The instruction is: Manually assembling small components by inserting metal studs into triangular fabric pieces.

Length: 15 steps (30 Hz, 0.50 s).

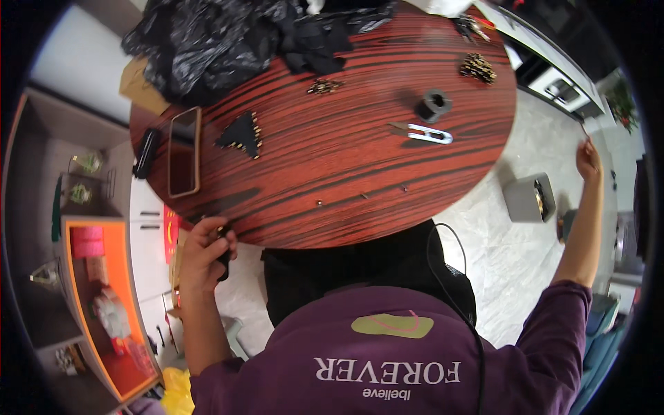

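Observation:
My left hand (205, 254), at the table's near left edge, is closed round a small black piece with gold bits (223, 263), mostly hidden by the fingers. Far out to the right, my right hand (589, 162) is raised past the table with its fingers pinched together. A thin sliver shows at its fingertips, too small to name. On the table lies a black triangular piece edged with gold beads (241, 134). Thread snips (430, 134) with a white handle lie right of the middle, beside a dark spool (435, 105).
The round wood-grain table (332, 166) carries a phone (185, 152), a black cylindrical object (146, 153), black plastic bags (207, 48) and heaps of gold-and-black beaded pieces (478, 68) (323, 86). A grey bin (522, 199) stands on the floor at right, and open shelves (104, 297) at left.

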Motion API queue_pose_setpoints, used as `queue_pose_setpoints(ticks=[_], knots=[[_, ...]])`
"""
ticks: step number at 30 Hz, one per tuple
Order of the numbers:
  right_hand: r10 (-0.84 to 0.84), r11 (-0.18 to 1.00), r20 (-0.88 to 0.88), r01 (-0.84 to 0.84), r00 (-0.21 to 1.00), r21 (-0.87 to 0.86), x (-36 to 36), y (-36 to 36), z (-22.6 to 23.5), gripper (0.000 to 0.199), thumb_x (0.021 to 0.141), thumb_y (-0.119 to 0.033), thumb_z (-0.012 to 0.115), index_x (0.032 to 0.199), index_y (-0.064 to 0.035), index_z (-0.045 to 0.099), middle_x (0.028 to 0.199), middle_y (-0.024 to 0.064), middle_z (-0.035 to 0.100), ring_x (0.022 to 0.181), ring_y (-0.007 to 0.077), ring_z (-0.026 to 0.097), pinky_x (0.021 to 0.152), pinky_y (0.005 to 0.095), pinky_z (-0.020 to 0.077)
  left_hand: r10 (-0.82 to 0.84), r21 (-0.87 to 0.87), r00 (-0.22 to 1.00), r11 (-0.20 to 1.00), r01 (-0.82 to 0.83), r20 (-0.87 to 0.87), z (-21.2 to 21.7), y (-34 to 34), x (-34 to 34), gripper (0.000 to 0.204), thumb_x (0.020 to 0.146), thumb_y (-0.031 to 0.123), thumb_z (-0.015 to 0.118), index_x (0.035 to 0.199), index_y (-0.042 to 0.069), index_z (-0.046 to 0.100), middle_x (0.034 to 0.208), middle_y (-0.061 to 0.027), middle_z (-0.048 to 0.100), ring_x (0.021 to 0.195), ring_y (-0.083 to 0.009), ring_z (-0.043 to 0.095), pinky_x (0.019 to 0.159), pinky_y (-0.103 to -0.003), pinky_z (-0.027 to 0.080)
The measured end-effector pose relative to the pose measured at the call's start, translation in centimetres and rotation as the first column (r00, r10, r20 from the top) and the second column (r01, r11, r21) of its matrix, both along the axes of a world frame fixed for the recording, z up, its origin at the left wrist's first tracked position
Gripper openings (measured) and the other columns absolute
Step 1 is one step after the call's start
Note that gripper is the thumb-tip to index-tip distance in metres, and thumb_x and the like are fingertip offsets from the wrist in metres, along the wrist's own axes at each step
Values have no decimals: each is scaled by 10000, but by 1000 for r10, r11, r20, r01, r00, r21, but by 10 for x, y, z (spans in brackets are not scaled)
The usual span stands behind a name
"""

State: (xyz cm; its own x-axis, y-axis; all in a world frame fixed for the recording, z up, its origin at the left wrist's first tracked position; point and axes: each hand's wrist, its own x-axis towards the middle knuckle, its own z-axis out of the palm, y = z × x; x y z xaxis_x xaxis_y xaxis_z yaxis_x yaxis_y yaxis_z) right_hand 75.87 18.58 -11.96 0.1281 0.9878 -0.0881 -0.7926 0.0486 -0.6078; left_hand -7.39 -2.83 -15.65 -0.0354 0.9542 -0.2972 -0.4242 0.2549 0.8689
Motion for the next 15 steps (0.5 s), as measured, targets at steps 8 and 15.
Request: queue_pose_setpoints(ticks=[8,15], knots=[[-369,869,277,435,888,-238,-118,-23,59,163,970,-59,499,1101,14,563,789,60,514,641,147,458,639,226,439,-39,-71,997,997,34,-67,42,-16,-20,371,805,-79,628,1167,-8,591,997,-156,650,850,-178,629,755,-254,503],[-401,818,431,527,808,-228,-40,4,23,272,994,-75,454,1233,42,512,805,30,499,602,120,406,560,193,378,-2,-79,999,997,6,44,53,-20,-3,352,818,-79,622,1163,-15,596,999,-157,669,810,-186,641,757,-256,514]])
